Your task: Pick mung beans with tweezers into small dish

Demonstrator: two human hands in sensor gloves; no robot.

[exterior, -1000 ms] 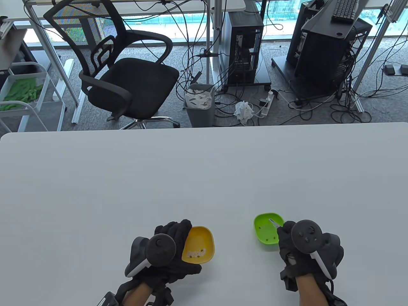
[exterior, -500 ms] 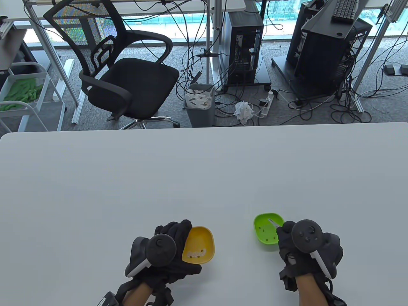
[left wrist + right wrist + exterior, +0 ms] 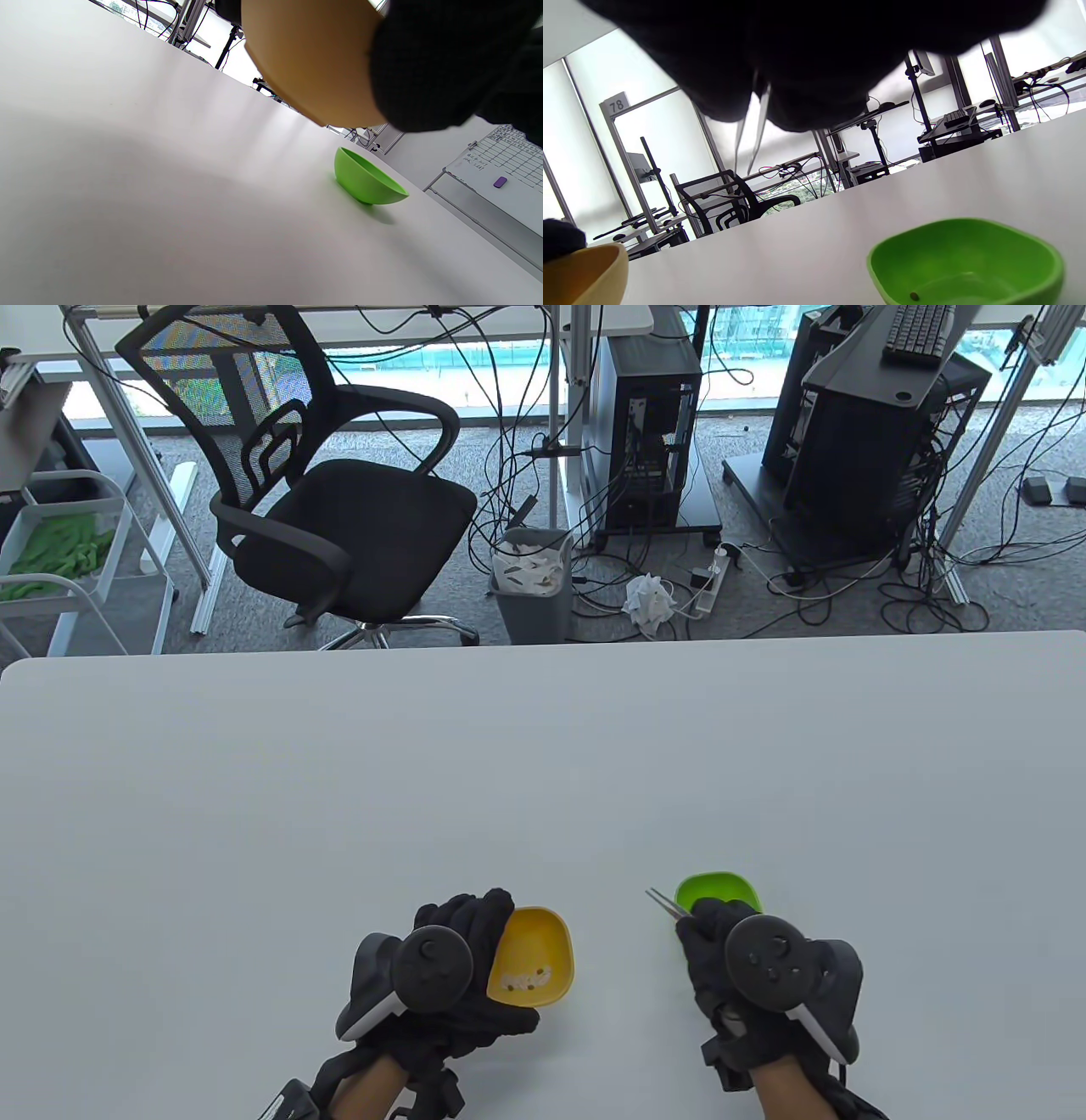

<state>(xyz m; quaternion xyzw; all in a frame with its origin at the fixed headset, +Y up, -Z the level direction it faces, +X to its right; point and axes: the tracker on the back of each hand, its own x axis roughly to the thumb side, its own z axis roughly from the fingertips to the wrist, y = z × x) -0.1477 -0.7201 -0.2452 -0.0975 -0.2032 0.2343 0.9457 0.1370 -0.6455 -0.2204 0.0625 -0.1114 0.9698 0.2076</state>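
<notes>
- Here, two gloved hands work at the near edge of a white bench [image 3: 543, 763].
- L hand [image 3: 450, 976] grips a yellow dish [image 3: 534, 954], tipped up off the bench; a few beans [image 3: 526, 980] lie in its low side.
- R hand [image 3: 747, 976] grips tweezers [image 3: 666, 902], tips pointing up-left, over bare bench just left of the green dish [image 3: 721, 889].
- Green dish holds at least one bean [image 3: 914, 296]; R hand hides most of it from above.
- Tips stand slightly apart in the R wrist view; no bean seen between them.
- Step, by my read: tweezers travelling between dishes, prob. toward yellow for another bean.
- Next needs: lower tips onto one bean, pinch gently, keep yellow dish steady.
</notes>
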